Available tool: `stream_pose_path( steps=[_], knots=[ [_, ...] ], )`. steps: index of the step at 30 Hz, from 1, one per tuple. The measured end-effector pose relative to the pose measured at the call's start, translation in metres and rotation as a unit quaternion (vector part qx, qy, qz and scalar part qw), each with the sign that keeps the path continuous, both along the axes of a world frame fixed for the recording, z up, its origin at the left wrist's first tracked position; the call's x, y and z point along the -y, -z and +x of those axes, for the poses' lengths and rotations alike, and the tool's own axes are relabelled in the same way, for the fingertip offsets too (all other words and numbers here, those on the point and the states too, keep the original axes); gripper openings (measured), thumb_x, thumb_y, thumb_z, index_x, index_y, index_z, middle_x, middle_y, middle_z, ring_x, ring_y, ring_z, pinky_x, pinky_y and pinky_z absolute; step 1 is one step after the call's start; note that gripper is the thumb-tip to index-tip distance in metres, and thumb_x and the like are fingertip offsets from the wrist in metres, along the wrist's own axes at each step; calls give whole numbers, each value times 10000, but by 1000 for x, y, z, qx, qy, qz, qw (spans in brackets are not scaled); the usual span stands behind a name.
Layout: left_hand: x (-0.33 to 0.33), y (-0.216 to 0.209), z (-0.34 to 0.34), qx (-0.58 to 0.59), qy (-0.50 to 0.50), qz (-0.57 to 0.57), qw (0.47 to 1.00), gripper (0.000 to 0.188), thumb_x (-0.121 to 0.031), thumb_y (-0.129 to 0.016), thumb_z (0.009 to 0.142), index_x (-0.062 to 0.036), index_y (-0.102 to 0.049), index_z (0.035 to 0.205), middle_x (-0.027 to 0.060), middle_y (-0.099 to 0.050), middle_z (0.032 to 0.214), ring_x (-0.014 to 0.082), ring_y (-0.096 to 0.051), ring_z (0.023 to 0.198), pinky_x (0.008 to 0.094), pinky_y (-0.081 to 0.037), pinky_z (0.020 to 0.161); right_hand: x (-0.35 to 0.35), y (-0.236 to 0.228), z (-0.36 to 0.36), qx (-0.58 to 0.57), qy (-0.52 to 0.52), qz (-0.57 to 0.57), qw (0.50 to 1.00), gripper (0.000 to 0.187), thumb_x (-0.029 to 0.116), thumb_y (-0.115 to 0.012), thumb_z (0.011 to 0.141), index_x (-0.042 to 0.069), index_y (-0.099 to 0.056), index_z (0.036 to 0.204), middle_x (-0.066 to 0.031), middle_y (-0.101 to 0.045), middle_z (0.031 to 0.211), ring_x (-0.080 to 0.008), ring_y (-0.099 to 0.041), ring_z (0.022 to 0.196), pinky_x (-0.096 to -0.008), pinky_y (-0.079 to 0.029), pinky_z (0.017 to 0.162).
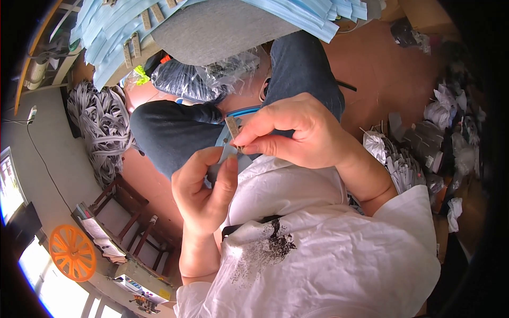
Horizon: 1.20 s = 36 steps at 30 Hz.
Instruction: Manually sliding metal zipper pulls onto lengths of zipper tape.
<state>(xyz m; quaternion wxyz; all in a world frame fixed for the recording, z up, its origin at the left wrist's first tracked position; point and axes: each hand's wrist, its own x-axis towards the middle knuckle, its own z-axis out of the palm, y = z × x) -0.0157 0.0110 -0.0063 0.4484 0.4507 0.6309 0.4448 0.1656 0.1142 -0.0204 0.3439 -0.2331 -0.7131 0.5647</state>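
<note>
Meeting above the lap, the left hand (pixel 200 201) and the right hand (pixel 305 135) work fingertip to fingertip. The left hand pinches a small pale tab (pixel 228 152) between thumb and forefinger, its other fingers curled. The right hand grasps a narrow beige clip (pixel 231 127) between thumb and forefinger, with the clip's upper end rising clear of the fingertips. The tab lies just beside the clip's lower end; whether the clip bites on it cannot be told, since the fingers cover the join. Behind the hands are the jeans (pixel 302 69), with the knees bent, and nearer the camera the white shirt (pixel 339 254), marked with a dark print. At the upper edge, light blue strips (pixel 114 32) overlap on a grey worktop (pixel 212 34), and similar beige clips sit on them. On the reddish floor (pixel 366 69) lie a dark bag (pixel 177 79) under clear plastic and, at left, a heap of grey bands (pixel 101 124). An orange wheel (pixel 72 253) appears at lower left.
</note>
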Motion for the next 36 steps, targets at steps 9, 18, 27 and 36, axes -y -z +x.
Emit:
stream_pose_path(
  steps=[9,18,27,36],
  knots=[
    [-2,-2,-1,-75,30,33,996,115,-39,-729,808,-2,-623,834,10,-545,605,44,-443,520,213,-339,463,2,-1,-1,7,11,-36,999,138,47,-739,796,34,-683,922,-77,-709,822,-196,-695,736,-287,-534,648],
    [-1,-2,1,-112,40,73,990,106,-8,-723,801,0,-625,839,41,-573,627,78,-468,508,225,-348,465,-1,-1,0,16,3,-24,1000,137,33,-735,790,25,-684,917,-82,-708,826,-195,-695,746,-280,-533,662],
    [-2,-2,4,-98,43,76,991,100,-4,-717,808,-1,-641,872,36,-582,638,71,-480,524,217,-358,477,1,1,0,8,16,-37,999,117,30,-730,801,24,-685,909,-75,-713,846,-175,-697,764,-274,-541,678],
    [0,-1,4,-84,-12,62,994,87,-2,-720,802,7,-654,858,19,-590,644,50,-467,534,208,-357,480,0,2,0,-9,22,-15,1000,132,-11,-734,785,26,-699,907,-73,-728,857,-164,-711,762,-254,-552,674]
  ],
)
